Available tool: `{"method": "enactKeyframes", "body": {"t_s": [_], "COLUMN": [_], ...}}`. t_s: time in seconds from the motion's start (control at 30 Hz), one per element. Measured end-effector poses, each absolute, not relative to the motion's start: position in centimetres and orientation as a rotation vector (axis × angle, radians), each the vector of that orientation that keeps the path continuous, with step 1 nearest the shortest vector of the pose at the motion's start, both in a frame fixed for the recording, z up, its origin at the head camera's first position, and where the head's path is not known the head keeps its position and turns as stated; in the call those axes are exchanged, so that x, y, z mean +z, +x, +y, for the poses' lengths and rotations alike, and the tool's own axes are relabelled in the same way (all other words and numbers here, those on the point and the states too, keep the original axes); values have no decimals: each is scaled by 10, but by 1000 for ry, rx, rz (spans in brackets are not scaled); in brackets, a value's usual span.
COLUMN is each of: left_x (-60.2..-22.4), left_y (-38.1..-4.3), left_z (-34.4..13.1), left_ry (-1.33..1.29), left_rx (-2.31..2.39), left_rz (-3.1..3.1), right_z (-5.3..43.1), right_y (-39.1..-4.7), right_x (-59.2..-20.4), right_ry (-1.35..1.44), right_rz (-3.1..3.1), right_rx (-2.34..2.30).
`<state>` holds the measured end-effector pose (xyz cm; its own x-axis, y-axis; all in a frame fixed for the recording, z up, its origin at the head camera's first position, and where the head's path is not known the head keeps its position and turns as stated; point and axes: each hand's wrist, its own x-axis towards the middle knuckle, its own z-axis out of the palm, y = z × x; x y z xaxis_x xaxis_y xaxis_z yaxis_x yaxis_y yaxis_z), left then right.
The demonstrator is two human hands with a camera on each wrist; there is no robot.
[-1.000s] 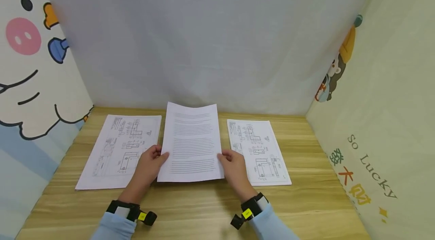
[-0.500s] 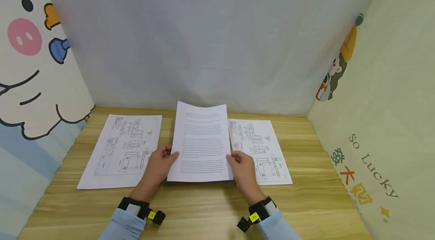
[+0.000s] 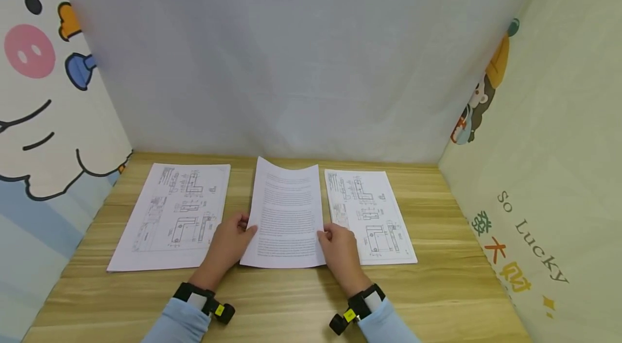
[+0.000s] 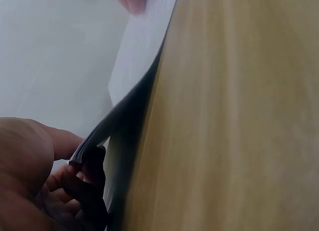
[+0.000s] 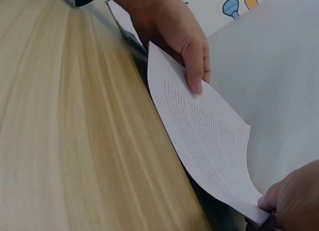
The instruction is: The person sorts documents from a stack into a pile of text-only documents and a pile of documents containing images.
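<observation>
Between both hands is a thin stack of printed text sheets [image 3: 288,213], its middle sagging and its side edges bent up. My left hand [image 3: 229,243] pinches the left edge, thumb on top and fingers beneath. On the right edge, my right hand [image 3: 340,251] pinches it the same way. In the left wrist view several layered sheets [image 4: 107,124] show at the edge between thumb and fingers. The right wrist view shows the near edge of the text sheets [image 5: 199,136] close to the wooden tabletop; whether it touches is hard to tell.
To the left lies a stack of technical drawings [image 3: 160,213]. A smaller stack of drawings [image 3: 374,219] lies to the right. The wooden table [image 3: 272,305] ends against a grey backdrop [image 3: 291,62], with printed panels at both sides.
Both hands first shifted right with the text sheets, then brought them slightly back left and lower, nearer the person. The grip stays the same. Both drawing stacks remain in place.
</observation>
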<state>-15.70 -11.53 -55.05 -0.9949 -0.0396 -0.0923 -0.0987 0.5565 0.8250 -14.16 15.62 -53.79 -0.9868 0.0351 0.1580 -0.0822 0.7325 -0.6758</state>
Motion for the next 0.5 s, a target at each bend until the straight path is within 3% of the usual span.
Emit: {"method": "enactKeyframes", "body": {"t_s": [0.5], "left_x": [-535], "left_y": [-149], "left_z": [-113], "left_ry": [-196], "left_rx": [1003], "left_rz": [2932], "right_z": [154], "right_y": [-144], "right_x": [-536], "right_ry": [93], "right_rz": [-2931], "right_rx": [469]}}
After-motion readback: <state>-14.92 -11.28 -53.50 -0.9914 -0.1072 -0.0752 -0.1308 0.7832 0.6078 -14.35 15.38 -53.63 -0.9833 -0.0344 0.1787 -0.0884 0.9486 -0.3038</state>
